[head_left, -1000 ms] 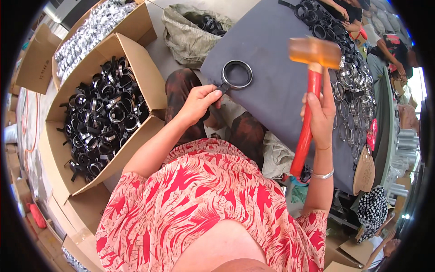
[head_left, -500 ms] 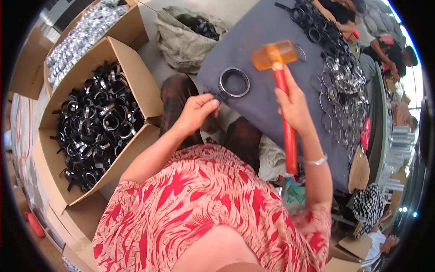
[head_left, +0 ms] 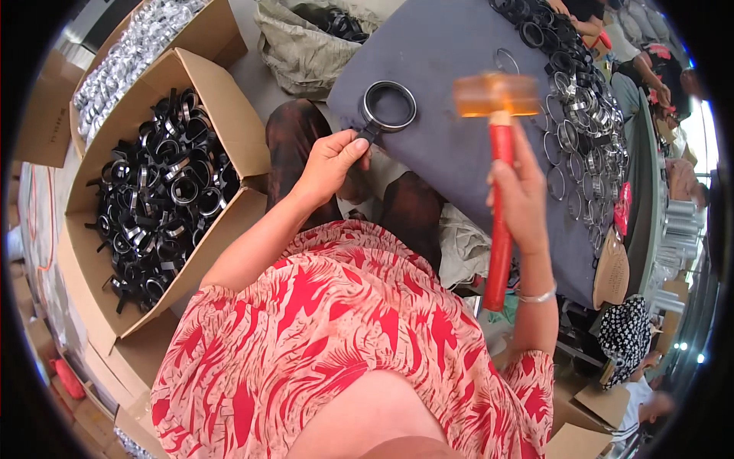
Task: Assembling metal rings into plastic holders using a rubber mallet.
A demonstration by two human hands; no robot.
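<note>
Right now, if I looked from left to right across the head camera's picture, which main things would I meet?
Open cardboard box heaped with black rings → left hand → dark ring on a short handle, pinched in that hand's fingers → red-handled hammer → loose silvery rings → silvery cylinders.

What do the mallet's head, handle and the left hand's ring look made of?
Mallet head: translucent amber, probably plastic or resin. Handle: smooth red, perhaps painted wood, given its pale top end. Ring: black, material unclear; shiny silvery rim, likely metal.
</note>
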